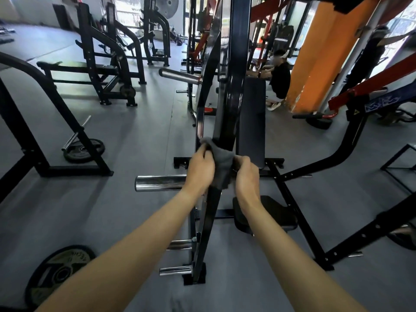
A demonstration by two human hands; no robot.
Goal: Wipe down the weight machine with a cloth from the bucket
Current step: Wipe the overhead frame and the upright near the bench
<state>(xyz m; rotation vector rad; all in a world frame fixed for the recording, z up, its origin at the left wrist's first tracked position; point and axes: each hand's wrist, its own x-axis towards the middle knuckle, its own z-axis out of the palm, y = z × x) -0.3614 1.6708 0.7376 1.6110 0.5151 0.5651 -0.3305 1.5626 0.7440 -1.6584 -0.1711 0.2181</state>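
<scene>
Wiping step in hand; the bucket is not seen in this view. Weight plate (58, 271) is noted flat on the floor at far left, well apart from the work. Chrome peg (157, 183) projects leftward from the weight machine (231, 91), its inner end hidden behind the left hand (201, 168). This hand is curled round the left edge of the grey cloth (221, 164), which is draped across the slanted black upright (208, 221) of the frame, just above the peg. Right hand (246, 176) is curled on the cloth's right edge, so both grips are closed on fabric. Seat pad (270, 213) lies just right of the upright, below the right hand.

Judgement: the upright is mid-wipe. The next move calls for the cloth to be drawn along the upright, taut between both hands, before the peg and pads are covered.
</scene>
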